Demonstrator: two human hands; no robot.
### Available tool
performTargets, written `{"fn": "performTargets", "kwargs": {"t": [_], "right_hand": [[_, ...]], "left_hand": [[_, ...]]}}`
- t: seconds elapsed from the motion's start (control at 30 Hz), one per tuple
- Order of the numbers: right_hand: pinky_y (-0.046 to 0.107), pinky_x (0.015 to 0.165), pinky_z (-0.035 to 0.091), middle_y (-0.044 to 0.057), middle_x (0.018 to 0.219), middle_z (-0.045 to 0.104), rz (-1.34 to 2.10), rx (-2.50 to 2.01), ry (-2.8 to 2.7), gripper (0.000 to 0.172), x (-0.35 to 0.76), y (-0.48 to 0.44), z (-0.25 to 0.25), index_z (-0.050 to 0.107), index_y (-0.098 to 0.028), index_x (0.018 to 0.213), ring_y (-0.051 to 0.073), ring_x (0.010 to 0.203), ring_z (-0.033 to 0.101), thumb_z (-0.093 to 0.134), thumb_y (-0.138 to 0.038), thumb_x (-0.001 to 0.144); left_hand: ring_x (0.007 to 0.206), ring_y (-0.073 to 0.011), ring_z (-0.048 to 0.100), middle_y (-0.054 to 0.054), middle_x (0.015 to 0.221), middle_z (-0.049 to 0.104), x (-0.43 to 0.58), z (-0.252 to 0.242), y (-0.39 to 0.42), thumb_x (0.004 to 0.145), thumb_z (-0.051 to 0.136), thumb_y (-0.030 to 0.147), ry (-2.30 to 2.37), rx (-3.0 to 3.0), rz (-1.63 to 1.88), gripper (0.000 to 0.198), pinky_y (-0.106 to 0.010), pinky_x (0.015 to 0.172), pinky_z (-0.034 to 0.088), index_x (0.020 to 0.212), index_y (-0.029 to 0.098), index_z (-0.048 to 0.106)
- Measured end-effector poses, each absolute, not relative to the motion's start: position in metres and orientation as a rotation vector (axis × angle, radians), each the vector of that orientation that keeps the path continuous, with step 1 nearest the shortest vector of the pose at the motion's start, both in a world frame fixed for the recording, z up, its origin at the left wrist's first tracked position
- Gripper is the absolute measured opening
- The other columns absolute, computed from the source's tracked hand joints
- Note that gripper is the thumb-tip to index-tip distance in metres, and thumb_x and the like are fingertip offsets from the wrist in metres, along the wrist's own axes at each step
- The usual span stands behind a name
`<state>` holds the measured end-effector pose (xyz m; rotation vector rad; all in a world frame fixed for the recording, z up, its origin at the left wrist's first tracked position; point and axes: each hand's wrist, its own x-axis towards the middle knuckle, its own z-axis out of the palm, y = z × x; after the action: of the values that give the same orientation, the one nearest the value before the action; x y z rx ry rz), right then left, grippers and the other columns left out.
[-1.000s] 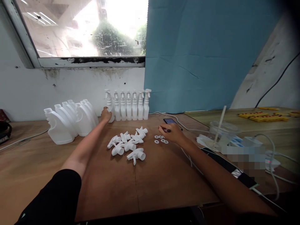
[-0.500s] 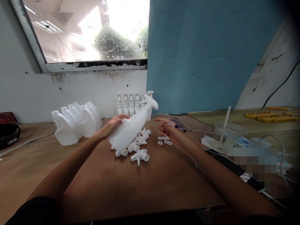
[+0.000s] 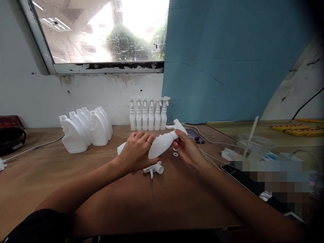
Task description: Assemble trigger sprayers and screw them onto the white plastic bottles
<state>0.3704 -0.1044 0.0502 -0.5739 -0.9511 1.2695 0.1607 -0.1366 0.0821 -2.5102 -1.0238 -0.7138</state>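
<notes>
Brown tabletop (image 3: 177, 206); spray bottle (image 3: 162, 145) tilted, left grip (image 3: 138, 148) closed round body (image 3: 158, 148), right grip (image 3: 186, 145) round head (image 3: 180, 126).

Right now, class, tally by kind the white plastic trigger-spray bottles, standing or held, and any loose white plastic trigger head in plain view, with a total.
Standing white plastic trigger-spray bottles: 6
White plastic trigger-spray bottle held by left hand and right hand: 1
Loose white plastic trigger head: 1
Total: 8

Grubby window (image 3: 106, 30) up on the wall (image 3: 118, 87), blue cloth (image 3: 227, 60) hanging beside it. Phone (image 3: 191, 134) flat on the tbl (image 3: 37, 172), clear cup (image 3: 262, 145) w/ straw (image 3: 251, 137) to its R, yellow pcs (image 3: 288, 131) beyond.
</notes>
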Motion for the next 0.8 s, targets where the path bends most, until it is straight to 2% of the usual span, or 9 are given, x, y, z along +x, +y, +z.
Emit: {"fn": "performTargets", "kwargs": {"t": [0.1,0.17,0.37,0.57,0.73,0.8], "right_hand": [[0.023,0.057,0.05,-0.002,0.082,0.064,1.23,-0.562,-1.0,0.025,0.367,-0.109,0.049,0.062,-0.022,0.087,0.012,0.068,0.058,0.08,-0.032,0.071],[0.027,0.067,0.052,-0.001,0.093,0.066,1.168,-0.584,-1.025,0.028,0.367,-0.11,0.049,0.063,-0.023,0.091,0.016,0.082,0.061,0.08,-0.029,0.07],[0.032,0.085,0.05,-0.001,0.089,0.068,1.112,-0.479,-1.048,0.03,0.369,-0.114,0.053,0.064,-0.025,0.088,0.019,0.092,0.062,0.082,-0.021,0.064],[0.034,0.082,0.051,-0.001,0.088,0.069,1.205,-0.541,-1.002,0.032,0.368,-0.117,0.057,0.065,-0.026,0.091,0.021,0.092,0.063,0.083,-0.028,0.064],[0.04,0.096,0.046,0.004,0.112,0.068,1.365,-0.475,-1.146,0.032,0.37,-0.122,0.061,0.066,-0.026,0.099,0.027,0.116,0.056,0.077,-0.03,0.069],[0.042,0.097,0.045,0.003,0.112,0.069,1.346,-0.485,-1.164,0.031,0.37,-0.122,0.06,0.066,-0.025,0.097,0.028,0.118,0.055,0.078,-0.033,0.069]], "left_hand": [[0.1,-0.0301,0.055,-0.013,0.105,0.065,0.163,0.078,-0.137,0.079,0.059,0.056,-1.047,-2.461,-0.734,0.06,-0.045,0.086,0.042,0.119,0.013,0.053],[0.098,-0.0294,0.056,-0.012,0.104,0.066,0.162,0.079,-0.136,0.079,0.06,0.055,-1.049,-2.487,-0.736,0.059,-0.044,0.084,0.044,0.12,0.012,0.054],[0.102,-0.0253,0.059,-0.006,0.109,0.068,0.158,0.09,-0.139,0.076,0.063,0.052,-1.164,-2.714,-0.808,0.06,-0.034,0.078,0.05,0.125,0.017,0.054],[0.11,-0.027,0.059,-0.006,0.117,0.066,0.157,0.096,-0.145,0.075,0.063,0.052,-1.205,-2.817,-0.813,0.059,-0.037,0.087,0.049,0.123,0.018,0.057],[0.104,-0.0263,0.062,-0.007,0.115,0.067,0.155,0.102,-0.145,0.075,0.064,0.05,-1.274,-2.956,-0.845,0.059,-0.035,0.085,0.05,0.125,0.019,0.058],[0.101,-0.026,0.064,-0.007,0.111,0.068,0.153,0.104,-0.145,0.077,0.063,0.048,-1.26,-3.016,-0.835,0.056,-0.035,0.083,0.051,0.125,0.02,0.059]]}}
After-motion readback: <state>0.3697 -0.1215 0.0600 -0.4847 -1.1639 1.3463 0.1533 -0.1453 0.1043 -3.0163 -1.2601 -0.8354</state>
